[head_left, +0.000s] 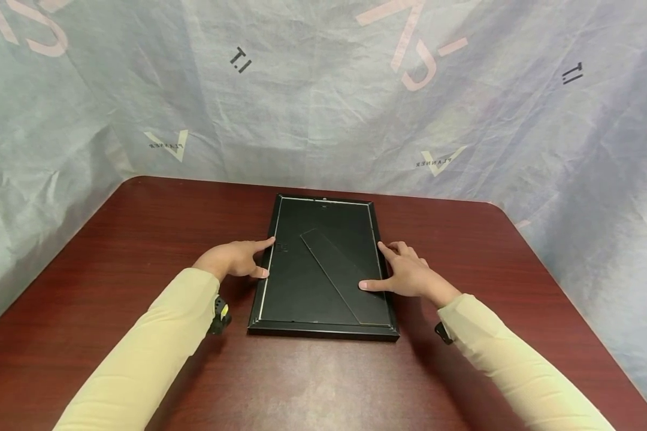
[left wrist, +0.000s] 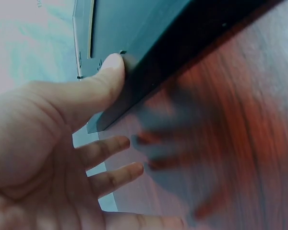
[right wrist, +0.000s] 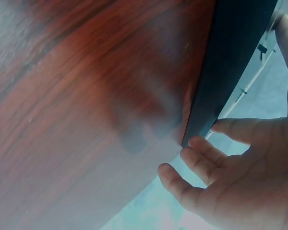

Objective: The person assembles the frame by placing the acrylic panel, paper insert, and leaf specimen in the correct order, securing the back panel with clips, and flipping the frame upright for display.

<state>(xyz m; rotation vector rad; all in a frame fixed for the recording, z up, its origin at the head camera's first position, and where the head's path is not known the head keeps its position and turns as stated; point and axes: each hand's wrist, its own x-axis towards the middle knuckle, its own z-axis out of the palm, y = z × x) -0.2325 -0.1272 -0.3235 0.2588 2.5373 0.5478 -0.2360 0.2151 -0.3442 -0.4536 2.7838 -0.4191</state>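
A black picture frame (head_left: 291, 287) lies face down on the table, its back board and slanted easel stand (head_left: 336, 278) showing. My left hand (head_left: 237, 258) is at the frame's left side, thumb and index fingertip on the border. In the left wrist view the thumb (left wrist: 98, 88) rests on the frame's edge while the other fingers extend loosely beside it, over the table. At the right side, my right hand (head_left: 410, 272) lays its thumb across the lower part of the stand and its index fingertip on the border. Its remaining fingers (right wrist: 182, 189) stay outside the frame, slightly bent.
The reddish-brown wooden table (head_left: 323, 383) has rounded far corners. A pale printed cloth (head_left: 313, 108) hangs behind it and along both sides. Small metal tabs (right wrist: 262, 49) stick up along the frame's inner edge.
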